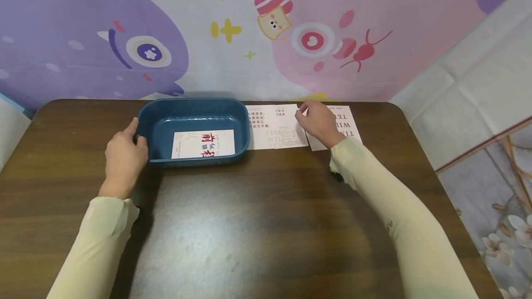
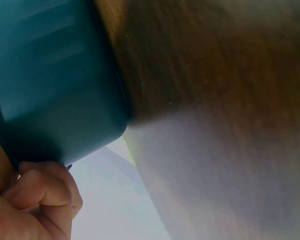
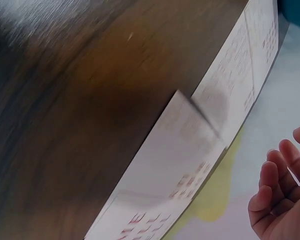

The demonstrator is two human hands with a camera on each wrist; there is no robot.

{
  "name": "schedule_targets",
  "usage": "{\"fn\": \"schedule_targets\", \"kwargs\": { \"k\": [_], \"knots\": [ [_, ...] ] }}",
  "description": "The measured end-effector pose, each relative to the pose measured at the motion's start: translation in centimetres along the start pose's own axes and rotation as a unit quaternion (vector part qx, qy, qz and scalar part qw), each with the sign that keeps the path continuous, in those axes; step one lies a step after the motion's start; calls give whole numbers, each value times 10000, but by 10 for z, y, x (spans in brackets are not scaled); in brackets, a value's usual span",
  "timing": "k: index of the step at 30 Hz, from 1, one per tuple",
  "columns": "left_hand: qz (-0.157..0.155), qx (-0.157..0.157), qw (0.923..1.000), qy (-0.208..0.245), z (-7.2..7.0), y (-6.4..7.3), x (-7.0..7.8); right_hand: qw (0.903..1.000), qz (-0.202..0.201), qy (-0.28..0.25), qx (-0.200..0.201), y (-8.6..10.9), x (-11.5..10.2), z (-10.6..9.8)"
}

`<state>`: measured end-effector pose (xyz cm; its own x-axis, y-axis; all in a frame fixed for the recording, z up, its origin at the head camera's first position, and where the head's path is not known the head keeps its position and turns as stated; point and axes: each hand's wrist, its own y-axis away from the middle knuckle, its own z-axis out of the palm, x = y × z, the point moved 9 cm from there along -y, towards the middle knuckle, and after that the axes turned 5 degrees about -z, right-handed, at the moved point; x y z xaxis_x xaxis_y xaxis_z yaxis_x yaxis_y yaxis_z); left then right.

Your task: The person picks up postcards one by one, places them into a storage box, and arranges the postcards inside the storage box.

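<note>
On the left of the table a dark blue plastic basin [image 1: 193,163] holds a white card [image 1: 187,146] with red and black characters. At its left end my left hand [image 1: 124,156] grips the rim, with the other fingers curled against the outer wall in the left wrist view [image 2: 45,195]. My right hand [image 1: 319,121] hovers over a row of printed cards, fingers loosely bent and holding nothing. Under it lies a card with red lettering [image 1: 342,123]; its corner overlaps the neighbouring pale card [image 1: 291,135] in the right wrist view. Another card [image 1: 257,140] lies beside the basin.
The brown wooden table [image 1: 232,225] ends against a cartoon-printed cloth [image 1: 245,73] at the back. Cards and basin stand along that far edge. To the right hangs a floral sheet [image 1: 494,225]. Something small and dark [image 1: 336,176] shows under the right sleeve.
</note>
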<state>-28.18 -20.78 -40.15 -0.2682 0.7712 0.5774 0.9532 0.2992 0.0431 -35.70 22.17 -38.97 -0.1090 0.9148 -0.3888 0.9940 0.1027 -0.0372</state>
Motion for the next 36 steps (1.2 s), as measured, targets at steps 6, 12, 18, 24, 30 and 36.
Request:
{"fn": "schedule_targets", "kwargs": {
  "k": [6, 12, 18, 24, 30, 36],
  "knots": [
    [27, 17, 10000, 49, 0, 0, -1, 9994, 304, 88, 133, 3, 26, -7],
    [50, -10, 10000, 80, 0, 1, 0, 9983, 457, 251, 247, 9, 49, -11],
    [41, -67, 9999, 81, 1, 2, 0, 9970, 631, 241, 372, 16, 67, -17],
    [91, 29, 10000, 11, 1, 2, 0, 9947, 866, 290, 465, 23, 89, -22],
    [126, 12, 9999, 59, 1, 1, 1, 9914, 1279, 156, 249, 28, 112, -20],
    [107, -4, 9999, -9, 0, 1, 1, 9862, 1654, -52, 105, 34, 126, -20]
  ]
}}
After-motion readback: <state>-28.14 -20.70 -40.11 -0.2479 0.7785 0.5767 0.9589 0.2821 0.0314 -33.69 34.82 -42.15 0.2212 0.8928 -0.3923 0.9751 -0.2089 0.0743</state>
